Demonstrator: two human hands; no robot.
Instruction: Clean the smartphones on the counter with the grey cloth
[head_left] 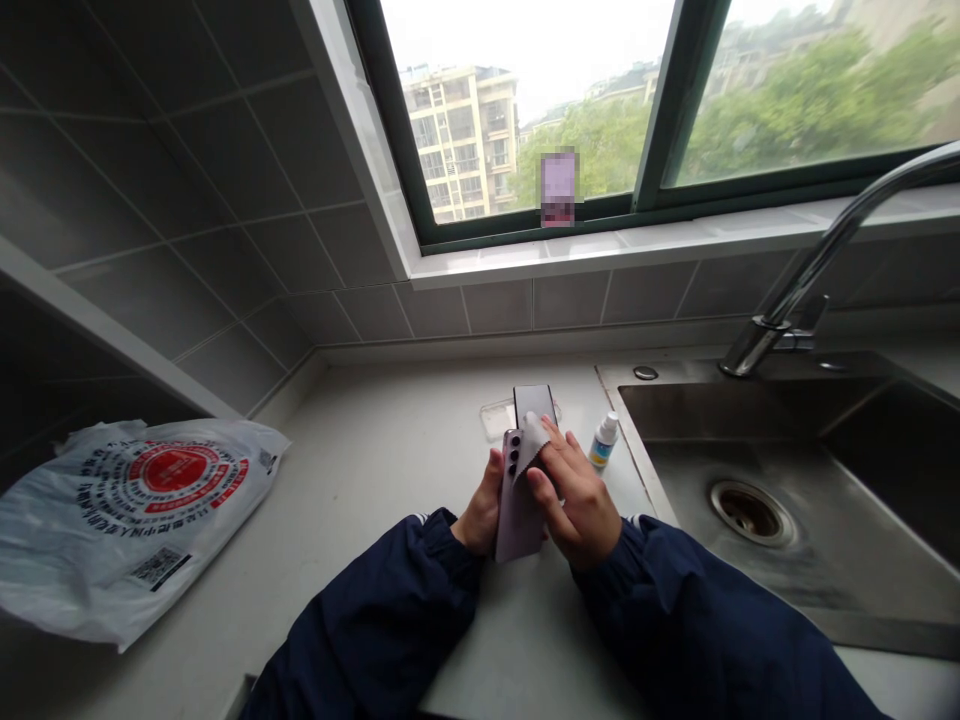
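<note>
My left hand (481, 507) grips a light purple smartphone (520, 525) by its side, the back with its camera lenses turned up. In my right hand (576, 497) is a grey cleaning cloth (532, 442) with a zigzag edge, held against the upper back of the phone. Behind the cloth, a second phone (532, 397) with a dark rim lies on the counter, partly hidden. Under or beside it is a clear phone case (495, 418). A small white spray bottle (604, 441) with a blue and yellow label stands just right of my right hand.
The white countertop (375, 440) meets a steel sink (814, 560) on the right, with a chrome faucet (780, 290) arching over it. On the left lies a white plastic bag (142, 520) with red and black print. A window (540, 120) is ahead.
</note>
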